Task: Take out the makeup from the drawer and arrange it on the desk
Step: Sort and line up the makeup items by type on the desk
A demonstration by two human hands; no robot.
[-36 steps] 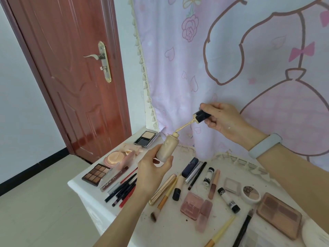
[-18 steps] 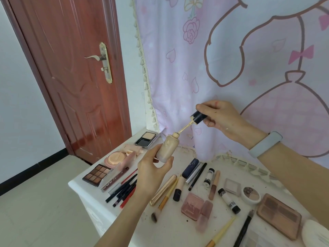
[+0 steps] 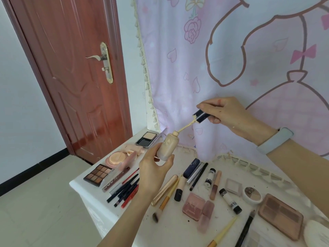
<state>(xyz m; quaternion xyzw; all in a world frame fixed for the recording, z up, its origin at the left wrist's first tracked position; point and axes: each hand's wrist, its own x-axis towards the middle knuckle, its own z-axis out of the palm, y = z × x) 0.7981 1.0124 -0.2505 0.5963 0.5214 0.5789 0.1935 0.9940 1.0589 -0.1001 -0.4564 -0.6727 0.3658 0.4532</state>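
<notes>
The left hand [image 3: 153, 168] grips a beige foundation bottle [image 3: 166, 146] around its lower half, holding it tilted above the white desk [image 3: 85, 189], neck pointing up and to the right. The right hand [image 3: 226, 113] pinches a dark cap [image 3: 201, 117] between fingers and thumb; a thin wand [image 3: 185, 127] coated in beige liquid runs from the cap down into the bottle's open neck. A pale band [image 3: 275, 140] sits on the right wrist.

Below the hands the makeup lies spread across the desk. At the left edge sit a brown eyeshadow palette [image 3: 97, 174], a round pink powder compact [image 3: 115, 158] and an open black compact [image 3: 146, 139] nearer the door. A bundle of dark and red pencils [image 3: 124, 190] lies just beside the left wrist. Towards the middle are a gold tube [image 3: 164, 189], a brush [image 3: 162, 205], a pink blush case [image 3: 193, 205] and two white tubes with black caps [image 3: 210, 177]. A large pink-brown palette [image 3: 280, 216] rests at the right.

Behind the desk hangs a pink cartoon-print curtain [image 3: 231, 59], with a red-brown door [image 3: 71, 68] to the left.
</notes>
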